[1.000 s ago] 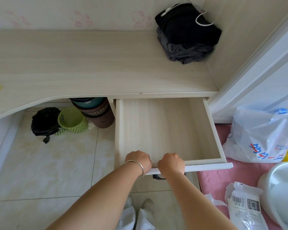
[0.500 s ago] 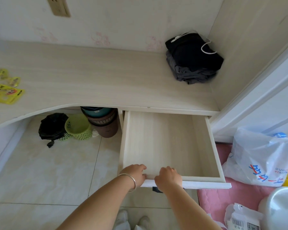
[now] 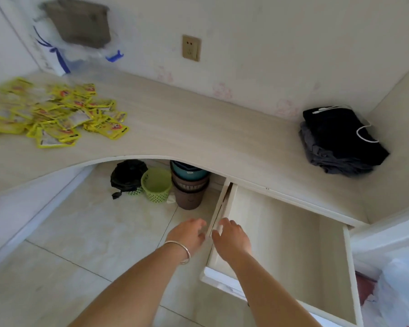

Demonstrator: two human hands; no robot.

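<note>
Packets (image 3: 57,114): yellow, many, heaped loose on desk (image 3: 187,128) at far left, blurred.
Wall bag (image 3: 78,22): clear plastic with blue marks, hung above packets, brownish bulk inside, blurred.
Socket (image 3: 191,47): beige, on wall above middle of desk.
Sack (image 3: 128,175): black, on tiled floor (image 3: 92,232) under curved desk edge.
Basket (image 3: 156,184): green, perforated, upright, touching sack on its right.
Bins (image 3: 189,187): nested stack, teal over brown, just beside basket, close to drawer's back left corner.
Left hand (image 3: 189,234): bangle (image 3: 182,252) at wrist; fingers relaxed and a little apart, gripping nothing; just outside drawer's left wall. Contact with wall not to be told through blur.
Right hand (image 3: 232,239): above drawer's near left corner, inside left wall; fingers loose and slightly spread, gripping nothing; thumb close by wall rim, touch unclear.
Drawer (image 3: 293,244): pale wood, pulled well out from under right end of desk, white front nearest camera, both forearms reaching over its left side.
Clothes (image 3: 340,138): black over grey, folded, in back right corner of desk; white cord (image 3: 364,135) looped on top.
Mat (image 3: 364,289): pink, on floor right of drawer.
White bag (image 3: 401,291): plastic, on mat at far right edge, blurred
</note>
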